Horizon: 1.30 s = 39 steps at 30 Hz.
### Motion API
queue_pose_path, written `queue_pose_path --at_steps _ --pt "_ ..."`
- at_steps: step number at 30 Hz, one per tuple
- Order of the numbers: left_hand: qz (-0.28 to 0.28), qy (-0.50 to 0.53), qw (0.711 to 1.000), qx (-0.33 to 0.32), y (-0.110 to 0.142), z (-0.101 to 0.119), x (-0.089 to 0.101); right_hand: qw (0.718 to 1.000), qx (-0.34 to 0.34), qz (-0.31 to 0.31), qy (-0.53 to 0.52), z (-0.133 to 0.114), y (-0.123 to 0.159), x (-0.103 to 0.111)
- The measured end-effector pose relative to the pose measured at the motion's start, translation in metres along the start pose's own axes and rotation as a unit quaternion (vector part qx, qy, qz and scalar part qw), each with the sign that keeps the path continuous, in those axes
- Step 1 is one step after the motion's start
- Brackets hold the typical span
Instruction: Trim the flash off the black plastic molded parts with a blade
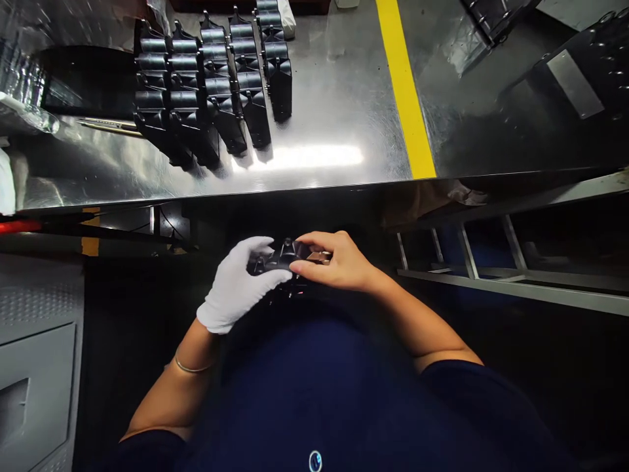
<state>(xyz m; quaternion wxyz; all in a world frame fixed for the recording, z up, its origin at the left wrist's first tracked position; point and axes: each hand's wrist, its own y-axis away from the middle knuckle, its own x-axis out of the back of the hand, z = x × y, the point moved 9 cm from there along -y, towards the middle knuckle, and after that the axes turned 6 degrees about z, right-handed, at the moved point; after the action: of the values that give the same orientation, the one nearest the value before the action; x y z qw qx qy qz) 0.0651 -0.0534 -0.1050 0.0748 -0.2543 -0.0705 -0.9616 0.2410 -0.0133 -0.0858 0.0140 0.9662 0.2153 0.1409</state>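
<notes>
Between my two hands, in front of my body and below the table's edge, is a black moulded part [282, 255]. My left hand [240, 278], in a white glove, curls round its left end with thumb and fingers. Bare, my right hand [339, 262] pinches the right end between thumb and fingertips. A small brownish metallic piece [320, 257] shows inside the right hand's grip; its kind I cannot make out. Rows of similar black moulded parts [211, 85] stand on the metal table [324, 124] ahead, to the left.
Yellow tape [405, 85] crosses the tabletop. A black case-like object [570, 85] lies at the far right, and clear plastic wrapping [24, 85] at the far left. A metal ladder-like frame [491, 278] runs below the table on the right. A grey box [37, 367] stands at lower left.
</notes>
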Motion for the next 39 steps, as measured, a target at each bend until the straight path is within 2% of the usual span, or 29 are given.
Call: queue_pose_path --at_steps 2,3,4,5,7,8,9,11,13,15,18,22,25,27,31,33,35,39 --pt "0.206 0.047 0.977 0.003 0.006 -0.011 0.029 0.991 -0.023 0.122 -0.043 0.015 0.002 0.02" --pt "0.268 0.097 0.958 0.019 0.011 -0.019 0.035 0.981 -0.036 0.177 -0.071 0.023 0.006 0.028" --pt "0.276 0.165 0.946 0.047 0.013 -0.028 0.032 0.969 -0.049 0.218 -0.1 0.031 0.01 0.032" --pt "0.23 0.243 0.938 0.089 0.012 -0.036 0.019 0.961 -0.061 0.24 -0.126 0.038 0.013 0.031" --pt "0.072 0.385 0.9 0.194 0.014 -0.041 -0.022 0.959 -0.077 0.224 -0.158 0.046 0.016 0.013" --pt "0.022 0.432 0.869 0.241 0.018 -0.04 -0.038 0.963 -0.08 0.196 -0.164 0.047 0.016 0.0" --pt "0.008 0.463 0.841 0.281 0.022 -0.04 -0.046 0.968 -0.077 0.169 -0.166 0.047 0.015 -0.012" --pt "0.051 0.491 0.805 0.331 0.027 -0.043 -0.047 0.972 -0.06 0.159 -0.161 0.046 0.015 -0.025" --pt "0.081 0.493 0.793 0.349 0.028 -0.044 -0.043 0.967 -0.043 0.202 -0.149 0.048 0.016 -0.022" --pt "0.063 0.487 0.797 0.351 0.028 -0.041 -0.043 0.966 -0.026 0.224 -0.129 0.048 0.016 -0.016" --pt "0.026 0.478 0.813 0.333 0.028 -0.033 -0.043 0.972 0.029 0.218 -0.08 0.036 0.015 -0.01" --pt "0.03 0.456 0.824 0.335 0.034 -0.032 -0.041 0.964 0.079 0.244 -0.076 0.021 0.018 -0.002" --pt "0.027 0.454 0.821 0.346 0.037 -0.036 -0.043 0.968 0.056 0.219 -0.106 0.023 0.017 -0.007" --pt "0.02 0.461 0.814 0.353 0.039 -0.038 -0.045 0.967 0.057 0.225 -0.101 0.024 0.019 -0.007" --pt "0.021 0.475 0.802 0.361 0.036 -0.04 -0.045 0.953 0.122 0.263 -0.087 0.016 0.023 -0.001" --pt "0.027 0.495 0.781 0.38 0.036 -0.039 -0.046 0.95 0.135 0.267 -0.088 0.017 0.023 -0.002" --pt "0.033 0.523 0.748 0.408 0.037 -0.037 -0.047 0.952 0.132 0.263 -0.081 0.023 0.018 -0.004" --pt "0.069 0.551 0.682 0.476 0.054 -0.035 -0.044 0.946 0.073 0.305 -0.085 0.048 0.01 0.007"
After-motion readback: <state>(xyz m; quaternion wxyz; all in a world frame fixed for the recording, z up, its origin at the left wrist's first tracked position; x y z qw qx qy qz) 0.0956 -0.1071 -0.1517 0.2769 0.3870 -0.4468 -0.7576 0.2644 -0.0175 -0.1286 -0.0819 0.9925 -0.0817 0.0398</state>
